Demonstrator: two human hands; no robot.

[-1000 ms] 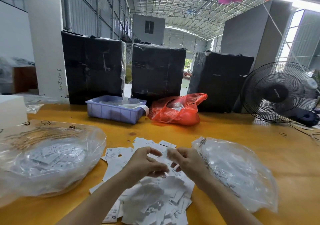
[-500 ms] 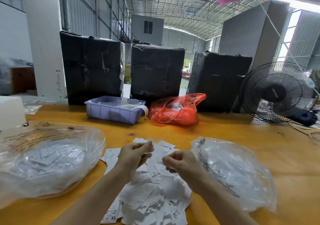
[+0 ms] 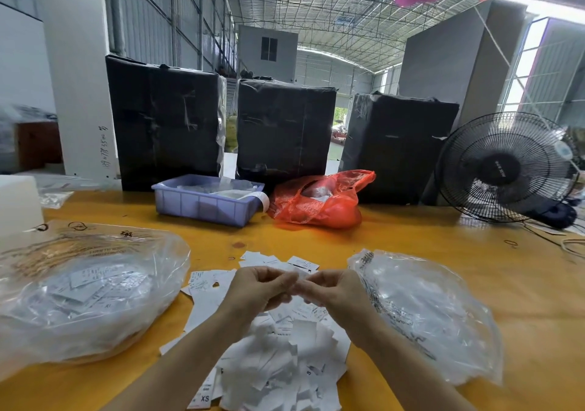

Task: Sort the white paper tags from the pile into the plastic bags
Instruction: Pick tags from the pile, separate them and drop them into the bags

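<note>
Whatever the left hand (image 3: 256,290) and right hand (image 3: 335,290) pinch above the tag pile (image 3: 278,357) is motion-blurred — unreadable.

Two clear bags (image 3: 91,296) (three black bundles (image 3: 164,122))

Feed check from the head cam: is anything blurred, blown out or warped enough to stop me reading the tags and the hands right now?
Head view: the left hand and right hand meet in motion blur, so what they pinch is unreadable; the tag pile is sharp enough to read an XS; glare streaks the left bag and right bag; the windows at right blow out; wide-angle bending bows the edges.
</note>
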